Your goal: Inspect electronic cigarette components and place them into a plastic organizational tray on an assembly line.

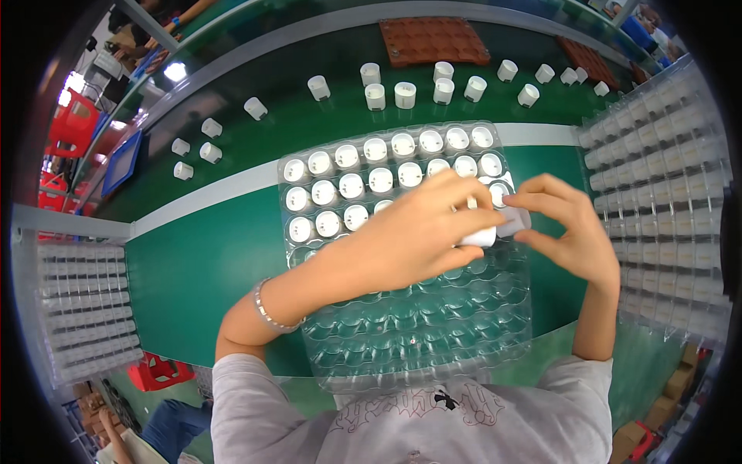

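A clear plastic tray [355, 340] with round pockets lies in front of me, its far rows filled with white cylindrical parts [351, 185] and its near rows bare. My left hand [433, 220] reaches across the tray to its right side, its fingers closed around a white cylinder [481, 237]. Right beside it, my right hand [568, 224] pinches a pale, slightly see-through cylindrical piece [513, 223] between thumb and fingers. The two pieces sit close together; whether they touch, I cannot tell. My left forearm and hand cover part of the third row.
More white cylinders [405, 95] stand scattered on the green conveyor belt [278, 139] beyond the tray. Brown moulded trays [433, 42] lie farther back. Stacks of filled clear trays rise at right [665, 185] and left [85, 309]. Other people are at the edges.
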{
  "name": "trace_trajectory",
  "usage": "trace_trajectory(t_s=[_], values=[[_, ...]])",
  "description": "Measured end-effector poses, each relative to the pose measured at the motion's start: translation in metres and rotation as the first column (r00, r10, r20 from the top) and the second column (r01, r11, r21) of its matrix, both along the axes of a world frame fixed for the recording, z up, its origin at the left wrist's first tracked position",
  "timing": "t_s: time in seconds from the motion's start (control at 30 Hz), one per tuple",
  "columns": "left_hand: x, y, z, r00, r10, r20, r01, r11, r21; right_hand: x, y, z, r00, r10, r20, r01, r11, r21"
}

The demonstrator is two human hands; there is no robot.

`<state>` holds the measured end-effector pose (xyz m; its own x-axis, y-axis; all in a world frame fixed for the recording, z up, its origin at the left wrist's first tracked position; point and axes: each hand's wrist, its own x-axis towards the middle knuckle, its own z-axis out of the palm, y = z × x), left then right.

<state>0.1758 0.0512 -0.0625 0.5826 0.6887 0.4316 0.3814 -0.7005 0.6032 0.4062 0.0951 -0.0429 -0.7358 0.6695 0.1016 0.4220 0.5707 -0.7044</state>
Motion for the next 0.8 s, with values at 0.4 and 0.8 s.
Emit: trace_trajectory(t_s=[0.4, 0.8], values=[[-0.008, 0.056, -0.014, 0.935, 0.345, -0.087, -0.343, 0.939, 0.032, -0.024, 0.068, -0.005, 0.98, -0.164, -0.116, 0.159, 0.986, -0.049], [-0.107, 0.128, -0.072, 0.81, 0.563, -0.165, -0.585, 0.757, -0.289, -0.139, 0.147, -0.077, 0.998, 0.039, -0.042, -0.019, 0.916, 0.402]])
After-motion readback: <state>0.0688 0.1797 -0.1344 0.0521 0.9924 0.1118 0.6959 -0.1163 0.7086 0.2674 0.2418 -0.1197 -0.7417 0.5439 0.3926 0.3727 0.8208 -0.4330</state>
